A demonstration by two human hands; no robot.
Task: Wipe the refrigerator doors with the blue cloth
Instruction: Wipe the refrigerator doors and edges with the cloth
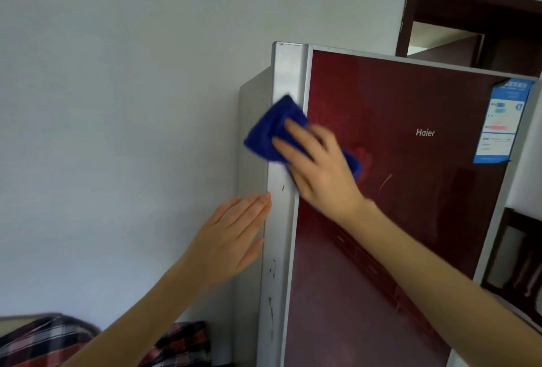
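Blue cloth lies pressed flat high on the refrigerator, above and to the right of the left hand and under the fingers of the right hand. Far left of both hands is a bare pale wall, with open room all the way to the fridge's side. Below the left forearm a plaid fabric is cut off by the bottom edge. The left hand is flat, with its fingers straight and close together and their tips touching the outer edge of the silver strip that runs down the door's left side. The cloth spans this strip and overhangs its outer edge, and its right part is hidden beneath the right hand. That hand is spread, with straight fingers pushing the cloth down; its thumb is not visible. To its right stretches the glossy red door, unobstructed as far as a blue-and-white label at the top right corner, whose print is too blurred to read. Beyond the door's top edge stands a dark doorway, partly hidden by the refrigerator.
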